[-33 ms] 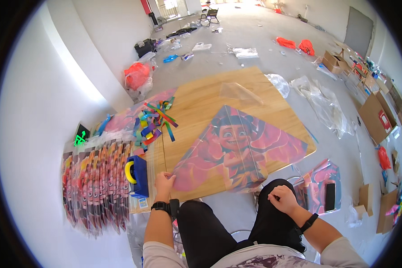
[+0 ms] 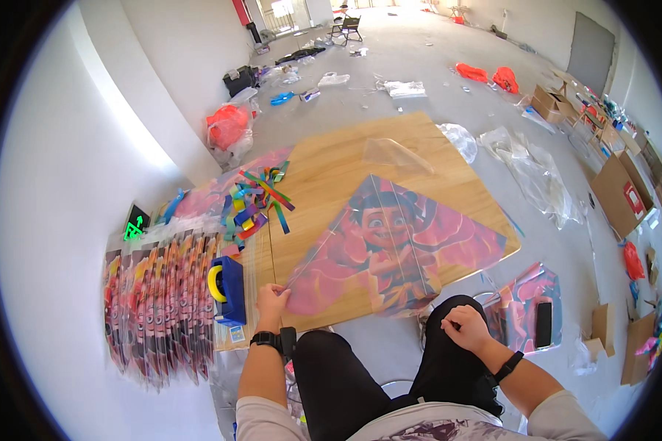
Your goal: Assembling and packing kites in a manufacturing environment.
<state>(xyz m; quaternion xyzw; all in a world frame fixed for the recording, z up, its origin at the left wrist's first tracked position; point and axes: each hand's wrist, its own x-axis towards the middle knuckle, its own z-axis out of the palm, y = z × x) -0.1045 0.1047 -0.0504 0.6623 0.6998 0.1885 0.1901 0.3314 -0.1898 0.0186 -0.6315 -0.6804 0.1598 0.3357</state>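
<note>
1. Since everything here centres on the kite (image 2: 401,253), picture a clock on it with 12 pointing away from me. It's lying picture side up on the wooden table (image 2: 331,151), bottom part right at the near edge, maybe poking over.

2. For steadying it, I'd go light at the corner. Thin sheet like that probably creases easily, so flat fingertips beat a hard squeeze imo. I'd also mind that near edge so nothing bumps it.

3. Looks-wise: glossy, pink and purple swirls, big dark-haired cartoon character in the middle, a thin pale line running down it, and a darker line along the 10 o'clock edge.

4. My left hand (image 2: 272,301) is at the 8 o'clock corner, thumb and fingers bunched close together. Can't tell if that's a real pinch or just a press, tbh.

5. My right hand (image 2: 465,325) is off the kite around 5 o'clock, resting on my knee (image 2: 441,349), fingers curled in, nothing visible in them.

6. Further out: blue tape dispenser (image 2: 233,298) between 8 and 9, rainbow ribbons (image 2: 243,219) near 10, clear plastic piece (image 2: 397,154) at 12, phone (image 2: 543,325) at 4.
</note>
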